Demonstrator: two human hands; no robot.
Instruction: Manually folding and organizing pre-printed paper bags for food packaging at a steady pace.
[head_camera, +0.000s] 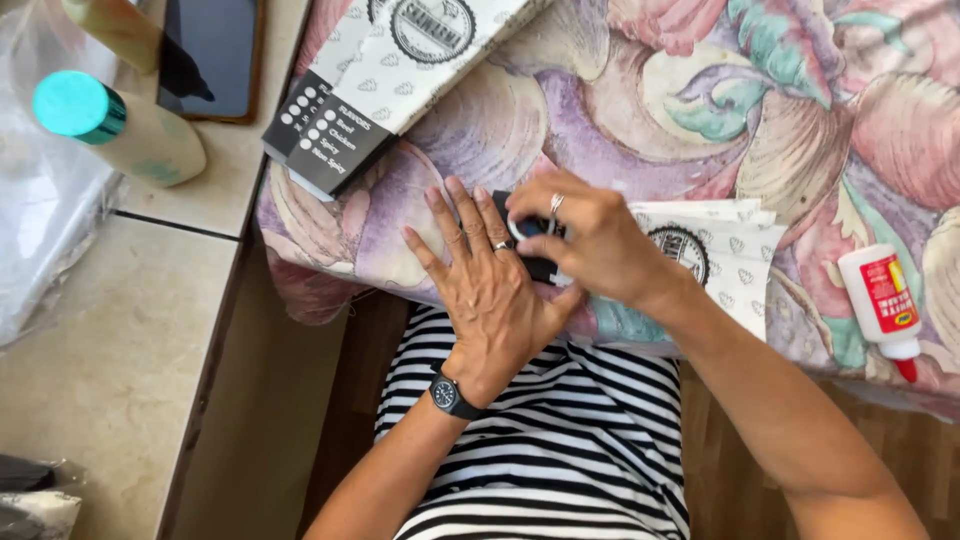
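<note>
Both hands work one flat white patterned paper bag with a black end (712, 262) on the floral-clothed tabletop (640, 110): left hand (487, 290) spread flat, pressing it, right hand (590, 240) curled pinching its black end, fold seemingly unfinished, glue bottle (882, 305) lying nearby.

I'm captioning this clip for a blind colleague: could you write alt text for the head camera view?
Seen from above, a person's left hand lies flat while the right hand presses a black-and-white printed paper bag onto a floral cloth. A second bag lies further up the cloth, and a white glue bottle at the right.
</note>
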